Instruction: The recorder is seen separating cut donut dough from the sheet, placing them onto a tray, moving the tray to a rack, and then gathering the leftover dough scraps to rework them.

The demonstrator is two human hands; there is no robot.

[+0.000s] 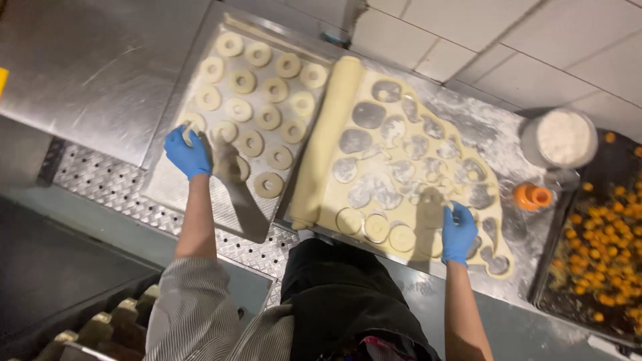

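Two gloved hands: left (188, 153) on dough ring (192, 124), right (459, 233) on dough sheet (408, 167).

Both hands wear thin, close-fitting blue disposable gloves: the left hand (188, 153) and the right hand (459, 233) are covered to the wrist, where each glove ends in a plain cuff. The forearms are bare. A finely striped, light grey-and-white shirt with sleeves pushed up past the elbow covers the upper arm and shoulder. A dark, black apron or garment covers the torso.
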